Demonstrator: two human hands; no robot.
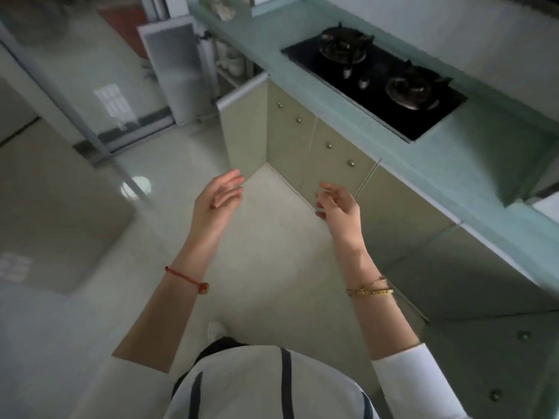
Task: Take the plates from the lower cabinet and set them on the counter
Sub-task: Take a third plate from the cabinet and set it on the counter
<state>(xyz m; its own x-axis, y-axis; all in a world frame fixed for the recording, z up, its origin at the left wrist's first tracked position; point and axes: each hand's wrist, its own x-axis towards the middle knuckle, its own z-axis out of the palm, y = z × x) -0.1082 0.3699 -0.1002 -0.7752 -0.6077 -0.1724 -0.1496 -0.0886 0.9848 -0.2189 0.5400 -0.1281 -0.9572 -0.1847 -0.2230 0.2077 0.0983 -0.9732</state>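
Note:
My left hand (219, 196) and my right hand (338, 204) are both held out over the floor, fingers apart and holding nothing. They hover in front of the pale green lower cabinets (332, 158). One cabinet door (242, 128) stands swung open beyond my left hand. Further back, behind a frosted door (177, 71), an open cabinet shows white dishes (231, 60) on shelves, too blurred to tell apart. The light green counter (453, 164) runs diagonally along the right.
A black two-burner gas hob (375, 80) is set into the counter. Round metal knobs dot the cabinet fronts. Glossy floor tiles (272, 267) spread under my arms. A sliding glass door frame (90, 137) stands at the left. My shoe (215, 329) shows below.

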